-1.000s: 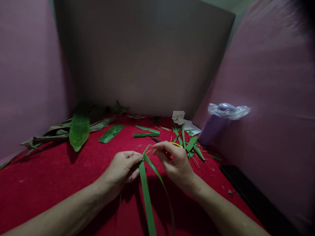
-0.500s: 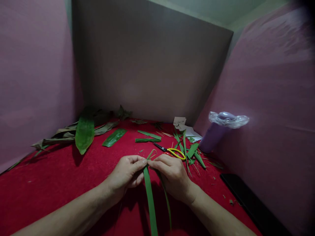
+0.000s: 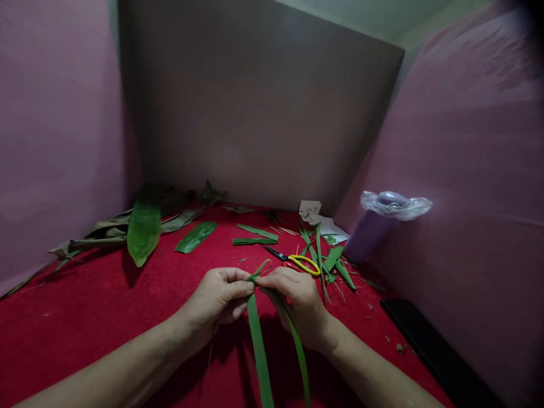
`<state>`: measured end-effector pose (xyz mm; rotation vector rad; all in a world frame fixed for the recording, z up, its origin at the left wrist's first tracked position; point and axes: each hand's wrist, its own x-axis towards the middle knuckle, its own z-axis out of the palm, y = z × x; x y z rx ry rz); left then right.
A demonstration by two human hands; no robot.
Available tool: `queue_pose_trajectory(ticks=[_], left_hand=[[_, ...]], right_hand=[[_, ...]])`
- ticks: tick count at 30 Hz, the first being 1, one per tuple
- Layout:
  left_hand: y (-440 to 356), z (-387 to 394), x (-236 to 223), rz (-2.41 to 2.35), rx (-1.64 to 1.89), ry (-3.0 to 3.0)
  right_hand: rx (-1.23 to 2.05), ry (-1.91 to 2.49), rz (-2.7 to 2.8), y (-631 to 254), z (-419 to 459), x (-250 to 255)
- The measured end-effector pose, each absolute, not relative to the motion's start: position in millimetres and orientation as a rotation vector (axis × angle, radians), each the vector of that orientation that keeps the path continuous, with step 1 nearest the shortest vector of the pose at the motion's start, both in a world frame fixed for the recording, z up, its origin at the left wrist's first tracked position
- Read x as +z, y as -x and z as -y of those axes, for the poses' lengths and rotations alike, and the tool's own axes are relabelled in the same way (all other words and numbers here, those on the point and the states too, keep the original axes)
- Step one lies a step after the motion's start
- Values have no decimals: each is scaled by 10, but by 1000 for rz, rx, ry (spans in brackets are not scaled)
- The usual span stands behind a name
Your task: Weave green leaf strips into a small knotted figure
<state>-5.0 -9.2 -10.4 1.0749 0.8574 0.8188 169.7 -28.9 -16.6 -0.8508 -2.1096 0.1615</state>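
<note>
A long green leaf strip (image 3: 260,351) hangs down toward me from between my two hands. My left hand (image 3: 225,296) pinches it near its folded top, thumb uppermost. My right hand (image 3: 295,300) is closed on the same folded spot from the other side, its fingertips almost touching the left thumb. A thin loop of leaf (image 3: 266,265) sticks up above the fingers. A second, narrower green strip (image 3: 301,351) curves down from under my right hand. The fingers partly hide the fold, so how the strips join cannot be made out.
Scissors with yellow handles (image 3: 305,265) lie just beyond my right hand on the red cloth (image 3: 106,334). Cut leaf pieces (image 3: 334,258) and a purple tumbler (image 3: 369,235) stand right. Broad leaves (image 3: 144,229) lie left; a black flat object (image 3: 425,334) rests along the right wall.
The narrow strip under my right hand has swung right and shows wider. More of the green fold now shows between my fingertips. Both hands stay nearly in place.
</note>
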Motion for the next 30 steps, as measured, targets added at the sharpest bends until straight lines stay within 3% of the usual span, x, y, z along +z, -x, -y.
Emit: queue_pose_trajectory(ticks=[4, 10, 17, 23, 30], left_hand=[[29, 77, -59, -905, 883, -1066], [28, 53, -38, -1011, 1027, -1095], [31, 56, -35, -1052, 1037, -1137], [14, 55, -96, -998, 963, -1137], [-7, 157, -28, -931, 882, -1152]], right_hand=[[423, 1001, 1893, -1652, 300, -137], [1380, 1124, 1470, -1544, 297, -87], [1520, 851, 1248, -1642, 345, 69], [1173, 840, 1553, -1657, 371, 103], [-313, 1023, 2250, -1793, 298, 130]])
